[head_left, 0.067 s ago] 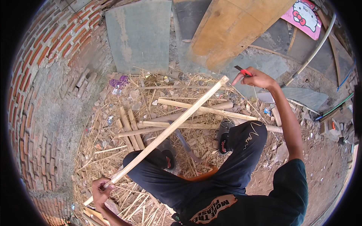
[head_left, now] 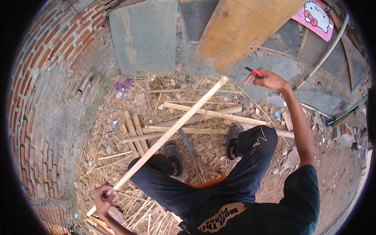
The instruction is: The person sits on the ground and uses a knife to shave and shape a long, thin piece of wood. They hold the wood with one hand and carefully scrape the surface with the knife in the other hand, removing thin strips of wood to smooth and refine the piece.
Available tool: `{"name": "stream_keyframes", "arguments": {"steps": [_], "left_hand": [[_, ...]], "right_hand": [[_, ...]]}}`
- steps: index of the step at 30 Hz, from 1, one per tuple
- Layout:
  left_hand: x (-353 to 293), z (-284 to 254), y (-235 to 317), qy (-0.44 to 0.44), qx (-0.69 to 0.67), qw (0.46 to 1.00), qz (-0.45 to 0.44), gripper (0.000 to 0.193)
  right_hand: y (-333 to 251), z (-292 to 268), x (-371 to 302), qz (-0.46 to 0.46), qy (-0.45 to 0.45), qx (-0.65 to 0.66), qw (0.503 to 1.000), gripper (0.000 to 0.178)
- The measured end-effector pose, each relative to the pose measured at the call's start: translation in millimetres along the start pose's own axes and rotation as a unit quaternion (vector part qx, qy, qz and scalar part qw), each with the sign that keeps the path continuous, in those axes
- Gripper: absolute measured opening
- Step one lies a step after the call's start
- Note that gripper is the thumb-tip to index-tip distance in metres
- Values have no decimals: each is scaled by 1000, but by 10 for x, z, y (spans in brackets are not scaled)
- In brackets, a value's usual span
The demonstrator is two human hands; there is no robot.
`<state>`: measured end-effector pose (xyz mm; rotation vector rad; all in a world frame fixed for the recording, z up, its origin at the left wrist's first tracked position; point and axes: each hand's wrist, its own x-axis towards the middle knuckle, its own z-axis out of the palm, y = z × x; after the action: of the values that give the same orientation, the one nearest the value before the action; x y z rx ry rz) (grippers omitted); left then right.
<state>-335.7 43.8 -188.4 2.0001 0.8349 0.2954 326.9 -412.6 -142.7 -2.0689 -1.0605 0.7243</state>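
My left hand (head_left: 103, 199) grips a long pale strip of split bamboo (head_left: 169, 134) close to its lower end. The strip slants up to the right over my left thigh, its far end in the air. My right hand (head_left: 267, 80) holds a red utility knife (head_left: 256, 73) with its dark blade pointing up and left. Its index finger stretches out toward the strip's far end, apart from it. Between my feet lies a long-bladed machete (head_left: 192, 147) on the straw-strewn ground.
Bamboo poles (head_left: 213, 113) lie across the ground ahead of my feet, with short split pieces (head_left: 135, 133) to their left. Shavings (head_left: 137, 213) are heaped at lower left. A brick wall (head_left: 43, 117) rises on the left; grey and brown boards (head_left: 145, 39) lean at the back.
The bamboo strip's far end has shifted left, away from my right hand. My right hand with the knife has moved slightly right.
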Motion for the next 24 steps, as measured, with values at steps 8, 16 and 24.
{"name": "stream_keyframes", "arguments": {"steps": [8, 16, 24], "left_hand": [[44, -14, 125, 94, 108, 989, -25, 15], [152, 671, 527, 82, -1, 996, -21, 15], [231, 1818, 1087, -11, -136, 989, 51, 10]], "right_hand": [[503, -278, -113, -17, 266, -131, 955, 40], [-69, 153, -163, 39, 296, -42, 954, 48], [-1011, 1380, -316, -12, 132, 283, 950, 48]]}}
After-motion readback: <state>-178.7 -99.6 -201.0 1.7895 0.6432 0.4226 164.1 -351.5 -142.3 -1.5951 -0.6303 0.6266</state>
